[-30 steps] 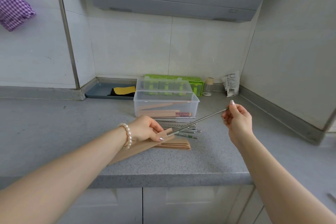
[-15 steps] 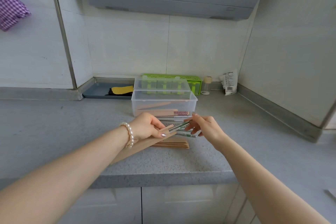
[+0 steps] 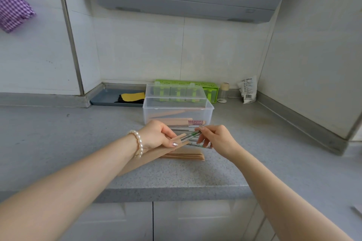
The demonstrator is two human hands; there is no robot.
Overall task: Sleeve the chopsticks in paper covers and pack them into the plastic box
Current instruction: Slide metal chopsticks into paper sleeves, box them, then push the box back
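Two bare arms reach over a speckled grey stone counter (image 3: 58,133). The left hand (image 3: 156,137), with a bracelet of round white beads (image 3: 138,144) on its wrist, pinches the open end of a long, flat brown paper cover (image 3: 156,155), thumb on top and fingers under. The cover slants down toward the counter edge. The right hand (image 3: 215,139) has its fingers closed on the top end of a thin, shiny metal chopstick (image 3: 191,136) with green marks. Most of the stick is inside the cover, and only a short bit pokes out between the two hands.

Under the hands lies a flat stack of more brown paper covers (image 3: 186,156). Just behind them are loose metal chopsticks (image 3: 180,130) in a row, partly hidden by the hands.

Behind those sits the clear plastic box (image 3: 178,112), square with thin see-through walls. A few filled paper covers lie inside it. Its clear lid (image 3: 175,93) leans behind it. A bright green plastic rack (image 3: 210,90) stands by the white tile wall.
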